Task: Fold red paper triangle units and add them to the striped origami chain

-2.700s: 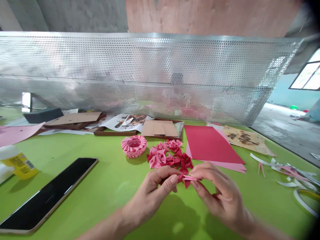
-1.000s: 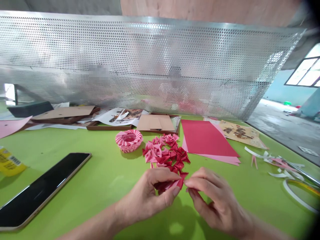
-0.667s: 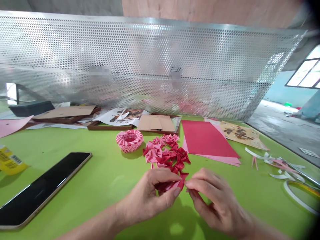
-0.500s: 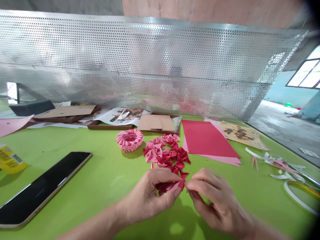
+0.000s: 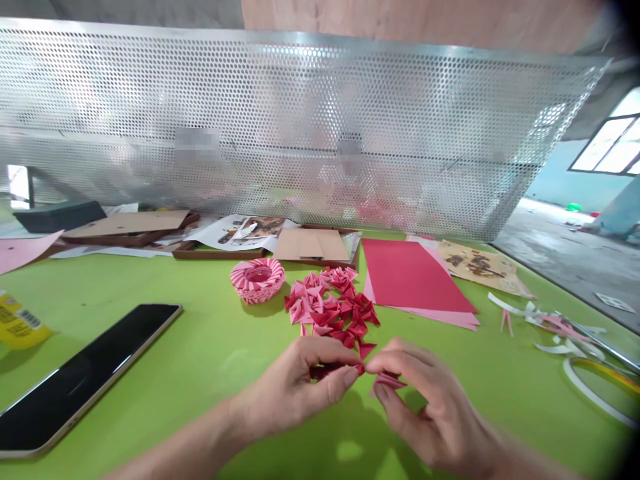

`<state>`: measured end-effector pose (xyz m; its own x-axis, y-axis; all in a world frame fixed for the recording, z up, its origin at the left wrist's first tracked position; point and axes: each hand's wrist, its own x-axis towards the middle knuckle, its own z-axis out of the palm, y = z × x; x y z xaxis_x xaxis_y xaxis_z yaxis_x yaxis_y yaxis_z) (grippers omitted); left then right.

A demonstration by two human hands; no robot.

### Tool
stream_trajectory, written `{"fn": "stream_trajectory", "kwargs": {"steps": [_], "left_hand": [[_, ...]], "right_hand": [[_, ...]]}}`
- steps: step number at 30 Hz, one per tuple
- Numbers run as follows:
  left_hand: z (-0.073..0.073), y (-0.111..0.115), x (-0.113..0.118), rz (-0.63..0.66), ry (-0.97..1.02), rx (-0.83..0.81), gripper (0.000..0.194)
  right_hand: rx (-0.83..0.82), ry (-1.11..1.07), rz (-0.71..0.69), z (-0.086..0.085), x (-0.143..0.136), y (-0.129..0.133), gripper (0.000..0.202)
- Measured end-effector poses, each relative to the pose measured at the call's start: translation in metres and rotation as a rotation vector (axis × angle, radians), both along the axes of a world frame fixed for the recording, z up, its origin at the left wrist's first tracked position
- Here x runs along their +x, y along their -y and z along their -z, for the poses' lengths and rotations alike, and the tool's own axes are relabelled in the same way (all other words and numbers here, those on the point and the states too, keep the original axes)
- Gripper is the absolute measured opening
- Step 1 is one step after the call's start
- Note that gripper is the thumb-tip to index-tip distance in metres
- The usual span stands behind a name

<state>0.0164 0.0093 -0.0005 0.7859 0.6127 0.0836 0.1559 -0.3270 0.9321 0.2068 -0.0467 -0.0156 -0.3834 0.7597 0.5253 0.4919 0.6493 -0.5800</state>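
Note:
My left hand (image 5: pixel 305 380) is closed round red folded paper pieces (image 5: pixel 325 371), mostly hidden by its fingers. Close beside it, my right hand (image 5: pixel 425 400) pinches a small pink folded paper piece (image 5: pixel 389 381) between thumb and fingers. The fingertips of both hands nearly meet. Just beyond them lies a pile of red and pink folded paper pieces (image 5: pixel 327 307) on the green table (image 5: pixel 210 373). To the left of the pile stands a round pink-and-white woven paper bowl (image 5: pixel 257 280).
A phone (image 5: pixel 85 380) and a yellow glue bottle (image 5: pixel 20 323) lie at left. Red paper sheets (image 5: pixel 417 277) rest behind the right hand. Paper strips (image 5: pixel 565 333) and a tape ring (image 5: pixel 600 390) are at right. Cardboard frames (image 5: pixel 310 245) line a perforated metal panel (image 5: pixel 300 133).
My right hand has opened its pinch slightly, and the pink piece between its fingers now shows. Less of the red and pink paper shows at my left fingertips.

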Motion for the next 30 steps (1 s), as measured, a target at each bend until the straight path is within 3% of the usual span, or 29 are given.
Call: {"fn": "stream_trajectory", "kwargs": {"steps": [8,12,30], "left_hand": [[-0.0001,-0.0033,-0.0017,0.026,0.018,-0.157,0.036],[-0.0037,-0.0026,-0.0007,-0.014,0.039,-0.154,0.034],[-0.0003,-0.0023,-0.0007,-0.097,0.118,-0.111,0.029]], "right_hand": [[-0.111,-0.119,-0.019,-0.0025,-0.0034,0.0001,0.02],[-0.197,-0.177,-0.024,-0.0054,-0.0054,-0.0012,0.02],[0.086,-0.034,-0.006,-0.002,-0.0024,0.0015,0.022]]}}
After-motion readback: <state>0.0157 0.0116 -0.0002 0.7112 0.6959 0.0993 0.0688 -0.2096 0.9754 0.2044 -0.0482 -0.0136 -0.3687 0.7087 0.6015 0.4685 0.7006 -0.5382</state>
